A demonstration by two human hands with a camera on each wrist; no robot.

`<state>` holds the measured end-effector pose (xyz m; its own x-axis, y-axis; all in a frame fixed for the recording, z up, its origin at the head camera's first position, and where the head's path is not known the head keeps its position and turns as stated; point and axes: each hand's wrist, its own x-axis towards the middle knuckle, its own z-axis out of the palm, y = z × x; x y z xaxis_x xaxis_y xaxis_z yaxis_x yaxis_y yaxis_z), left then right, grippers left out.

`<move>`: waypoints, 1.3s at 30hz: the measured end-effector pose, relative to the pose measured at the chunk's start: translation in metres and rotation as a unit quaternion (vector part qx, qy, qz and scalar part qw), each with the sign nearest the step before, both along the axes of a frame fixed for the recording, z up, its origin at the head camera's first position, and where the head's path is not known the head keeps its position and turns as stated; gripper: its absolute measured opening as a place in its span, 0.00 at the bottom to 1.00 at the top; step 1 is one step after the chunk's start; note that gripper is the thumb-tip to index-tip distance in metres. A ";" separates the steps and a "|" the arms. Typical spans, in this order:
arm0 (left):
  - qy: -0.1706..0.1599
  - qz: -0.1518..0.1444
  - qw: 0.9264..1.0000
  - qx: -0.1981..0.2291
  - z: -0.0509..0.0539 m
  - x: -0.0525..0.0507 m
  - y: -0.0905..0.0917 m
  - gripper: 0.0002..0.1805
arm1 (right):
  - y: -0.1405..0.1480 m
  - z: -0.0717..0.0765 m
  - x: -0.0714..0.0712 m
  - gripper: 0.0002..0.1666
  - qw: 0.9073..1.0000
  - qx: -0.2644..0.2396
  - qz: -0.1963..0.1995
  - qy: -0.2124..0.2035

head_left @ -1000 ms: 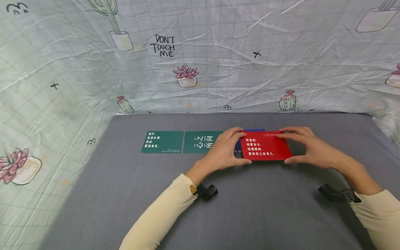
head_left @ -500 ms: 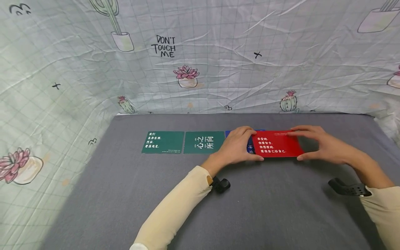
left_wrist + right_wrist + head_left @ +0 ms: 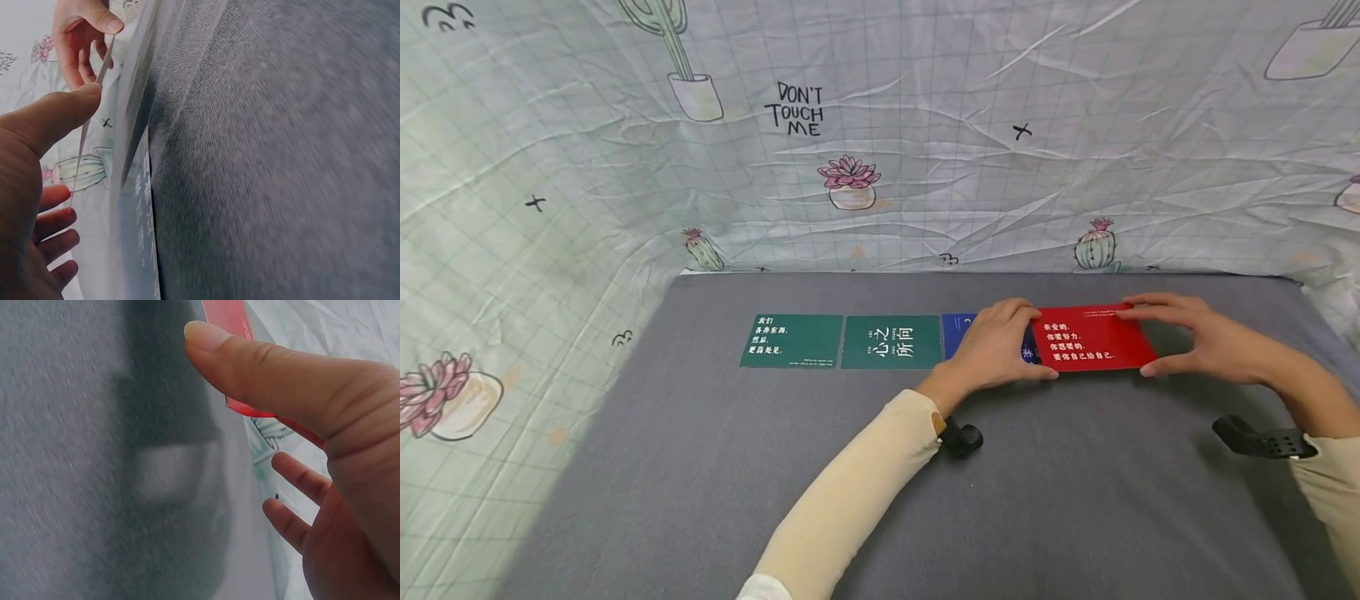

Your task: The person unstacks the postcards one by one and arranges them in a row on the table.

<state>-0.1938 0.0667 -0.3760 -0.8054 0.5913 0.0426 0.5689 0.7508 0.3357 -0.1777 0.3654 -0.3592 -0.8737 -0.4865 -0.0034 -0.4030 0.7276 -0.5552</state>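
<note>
A red card (image 3: 1093, 340) with white writing is held by both hands above the table, its face toward the head camera. My left hand (image 3: 996, 342) pinches its left end between thumb and fingers; my right hand (image 3: 1213, 337) pinches its right end the same way. Seen edge-on in the left wrist view, the card (image 3: 83, 137) is a thin strip raised off the cloth. Partly hidden under the left hand lies a blue card (image 3: 955, 333). To its left are a green card with large characters (image 3: 891, 342) and another green card (image 3: 792, 340) with smaller writing.
Grey cloth (image 3: 880, 500) covers the table. Behind it hangs a pale curtain (image 3: 925, 167) printed with cacti, which also closes off the left side. The flat cards form a row near the table's back edge.
Both hands have carried the red card to the right, past most of the blue card, whose left part now shows. The two green cards have stayed in place.
</note>
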 end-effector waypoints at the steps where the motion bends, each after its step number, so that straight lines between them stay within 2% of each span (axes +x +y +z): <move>1: -0.001 0.002 1.000 -0.002 0.000 -0.001 0.003 0.43 | 0.002 0.000 -0.001 0.45 1.000 0.002 0.000 0.001; 7: 0.004 0.006 1.000 -0.016 -0.003 -0.005 0.017 0.43 | 0.013 0.001 -0.003 0.46 1.000 0.023 -0.003 0.003; 10: 0.007 0.004 1.000 -0.026 -0.006 -0.006 0.023 0.43 | 0.016 0.001 -0.003 0.45 1.000 0.012 -0.001 -0.008; 15: 0.007 0.006 0.999 -0.036 -0.008 -0.010 0.028 0.44 | 0.020 0.001 -0.005 0.45 0.999 0.042 -0.006 0.006; 18: 0.004 0.009 0.999 -0.037 -0.009 -0.011 0.030 0.43 | 0.022 -0.001 -0.008 0.45 0.999 0.047 -0.002 0.009; 25: -0.008 0.012 0.999 -0.049 -0.011 -0.013 0.033 0.42 | 0.025 -0.008 -0.015 0.44 1.000 0.018 0.005 -0.018; 33: -0.013 0.019 0.997 -0.077 -0.015 -0.016 0.036 0.43 | 0.025 -0.012 -0.017 0.43 0.999 0.025 0.004 -0.031; 39: -0.018 0.016 0.996 -0.090 -0.015 -0.016 0.036 0.42 | 0.026 -0.019 -0.016 0.41 0.999 0.035 0.010 -0.013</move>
